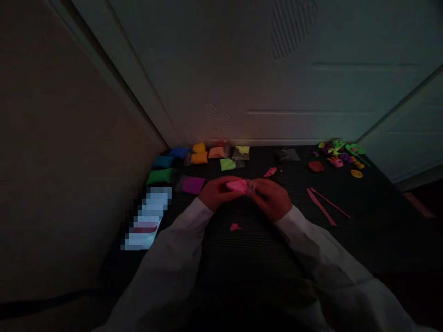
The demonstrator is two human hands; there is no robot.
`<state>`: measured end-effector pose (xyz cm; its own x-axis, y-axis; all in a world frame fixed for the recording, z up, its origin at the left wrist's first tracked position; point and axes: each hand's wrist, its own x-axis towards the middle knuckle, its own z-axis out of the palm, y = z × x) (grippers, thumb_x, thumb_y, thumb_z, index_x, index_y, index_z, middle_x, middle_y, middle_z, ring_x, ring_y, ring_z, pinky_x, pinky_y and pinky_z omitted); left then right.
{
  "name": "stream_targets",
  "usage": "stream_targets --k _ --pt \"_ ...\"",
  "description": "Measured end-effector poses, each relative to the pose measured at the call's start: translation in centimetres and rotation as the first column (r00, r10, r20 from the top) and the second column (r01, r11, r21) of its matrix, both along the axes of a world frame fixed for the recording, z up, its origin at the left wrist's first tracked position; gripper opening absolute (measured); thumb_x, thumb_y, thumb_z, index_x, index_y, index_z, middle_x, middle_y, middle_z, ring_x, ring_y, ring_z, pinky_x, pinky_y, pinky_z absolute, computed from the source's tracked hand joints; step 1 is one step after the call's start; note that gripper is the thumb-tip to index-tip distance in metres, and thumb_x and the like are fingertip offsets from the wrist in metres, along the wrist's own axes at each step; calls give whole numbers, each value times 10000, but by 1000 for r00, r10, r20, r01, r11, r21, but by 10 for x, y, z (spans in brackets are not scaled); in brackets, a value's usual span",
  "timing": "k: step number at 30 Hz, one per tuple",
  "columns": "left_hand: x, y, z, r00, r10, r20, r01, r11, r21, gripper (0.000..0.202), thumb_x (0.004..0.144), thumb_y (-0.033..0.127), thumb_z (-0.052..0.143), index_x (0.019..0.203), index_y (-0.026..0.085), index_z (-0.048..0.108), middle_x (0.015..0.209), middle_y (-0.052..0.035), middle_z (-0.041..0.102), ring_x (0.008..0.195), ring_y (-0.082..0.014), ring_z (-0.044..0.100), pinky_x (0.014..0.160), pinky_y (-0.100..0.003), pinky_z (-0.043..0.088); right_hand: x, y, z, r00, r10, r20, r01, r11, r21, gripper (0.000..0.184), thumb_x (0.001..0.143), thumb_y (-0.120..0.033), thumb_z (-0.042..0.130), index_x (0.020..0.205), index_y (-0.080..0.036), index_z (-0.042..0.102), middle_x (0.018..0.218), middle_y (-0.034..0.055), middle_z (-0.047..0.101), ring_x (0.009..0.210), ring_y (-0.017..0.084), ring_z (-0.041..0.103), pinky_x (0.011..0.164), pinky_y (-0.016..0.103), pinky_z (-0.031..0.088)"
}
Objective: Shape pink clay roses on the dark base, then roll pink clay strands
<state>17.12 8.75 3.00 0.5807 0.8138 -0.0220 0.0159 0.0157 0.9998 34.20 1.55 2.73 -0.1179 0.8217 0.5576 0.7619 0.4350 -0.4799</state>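
Observation:
Between my two hands is a small clear bag of pink modelling clay (237,186), held above the dark table. My left hand (218,192) is closed on the bag's clay-filled left part. The fingers of my right hand (272,196) pinch the clear plastic at its right end. A torn bit of pink clay (236,227) lies on the table just below my hands. Beyond them is a small pink piece with specks (270,172). To the right lie a pink modelling knife (321,206) and a thin pink stick (330,203).
Bags of clay line the back left, among them a green bag (159,176), a purple bag (194,185) and an orange bag (199,157). A lit, blurred screen (148,219) lies at left. Colourful clay figures (337,154) and a red lump (315,166) sit back right, before a white panel (294,92).

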Motion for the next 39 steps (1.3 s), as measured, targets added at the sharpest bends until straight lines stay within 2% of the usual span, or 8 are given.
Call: stream_targets --k 6,12,18,22,26,31,33,39 --pt "3 -2 -4 999 30 -27 -30 999 15 404 511 257 714 875 124 601 809 -45 650 735 -151 583 696 -269 460 -2 0 -1 1000 13 3 -12 999 -31 220 781 -299 485 939 -204 605 913 44 620 832 140 559 763 269 451" --pt "4 -4 -6 998 47 -52 -47 999 -8 324 511 222 708 811 151 609 747 -1 641 691 -133 583 671 -251 464 -6 2 -1 996 43 -77 -47 998 -51 167 766 -261 494 864 -182 603 853 51 606 811 142 544 751 276 440" --pt "6 -5 -8 997 68 -46 -72 994 -79 319 505 189 704 801 151 592 698 19 635 646 -125 591 647 -249 475 -6 4 4 968 144 -205 -176 973 -147 115 767 -223 489 773 -161 585 787 39 550 762 120 516 716 259 425" --pt "7 -5 -9 999 40 -27 -44 985 -167 343 500 186 707 812 141 572 664 19 634 575 -121 592 596 -256 490 -2 4 6 937 227 -266 -299 914 -273 139 777 -232 480 781 -157 597 779 29 512 732 109 489 678 245 405" --pt "6 -5 -9 999 -33 -3 32 973 -229 374 495 213 718 820 127 555 629 13 627 498 -116 578 505 -248 491 1 3 10 845 260 -467 -451 816 -362 151 769 -247 484 775 -156 604 772 14 503 742 109 486 701 253 390" --pt "0 -3 -8 991 -130 45 137 955 -264 373 510 239 718 824 122 553 601 -3 628 480 -129 585 462 -242 491 2 4 12 628 130 -767 -596 715 -367 114 696 -193 495 608 -147 549 691 -2 487 706 119 489 704 275 399" --pt "-4 -1 -7 985 -157 67 169 948 -269 363 516 247 717 816 121 557 595 -7 629 464 -124 580 447 -232 485 4 6 12 590 108 -800 -604 716 -349 112 695 -203 473 612 -149 527 676 5 494 683 125 498 669 280 415" --pt "-15 12 -8 984 -142 102 167 940 -298 417 486 269 732 832 124 552 601 -15 632 459 -135 581 406 -225 470 22 4 30 433 -32 -901 -507 818 -272 145 755 -270 351 681 -188 446 798 42 528 749 148 543 614 286 455"
